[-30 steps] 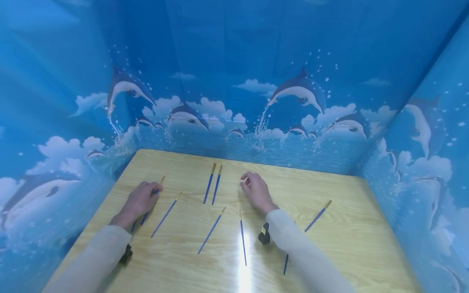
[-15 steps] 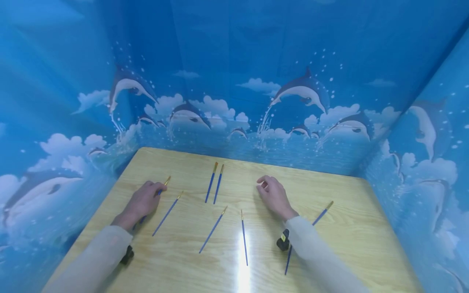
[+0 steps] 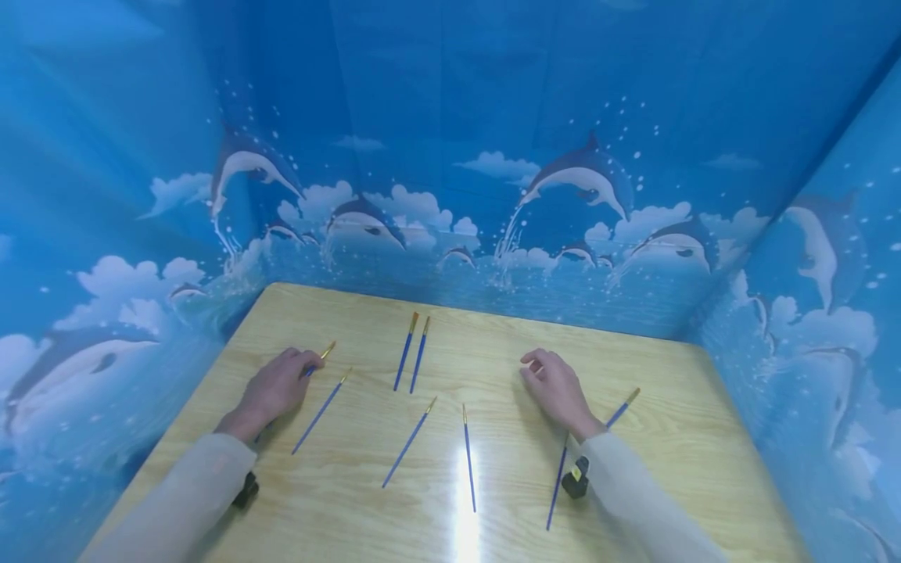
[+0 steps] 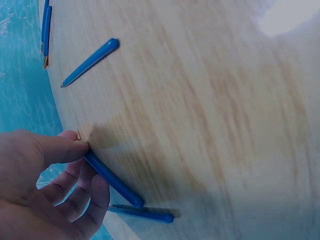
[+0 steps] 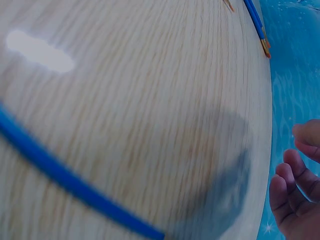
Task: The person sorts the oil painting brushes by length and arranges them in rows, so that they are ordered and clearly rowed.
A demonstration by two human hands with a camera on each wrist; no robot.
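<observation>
My left hand (image 3: 276, 389) pinches a blue brush (image 3: 324, 355) between thumb and fingers at the table's left. In the left wrist view the held brush's handle (image 4: 116, 182) sticks out below the thumb of my left hand (image 4: 45, 185), and another blue handle (image 4: 145, 214) lies beside it. Just right of that hand lies a thin brush (image 3: 322, 411). My right hand (image 3: 561, 393) hovers over the right half with loosely bent fingers, holding nothing; its forearm passes above a brush (image 3: 558, 485) and close to another brush (image 3: 622, 408). The right wrist view has my right hand (image 5: 300, 185) at its edge.
Two brushes (image 3: 404, 352) (image 3: 420, 355) lie side by side near the back edge of the wooden table (image 3: 493, 336). Two thinner brushes (image 3: 410, 442) (image 3: 469, 459) lie in the middle. A blue dolphin-print curtain (image 3: 450, 117) stands behind and at both sides.
My right hand has moved to the right, uncovering more of the brush near its wrist. My left hand still grips its brush, whose tip has shifted slightly right.
</observation>
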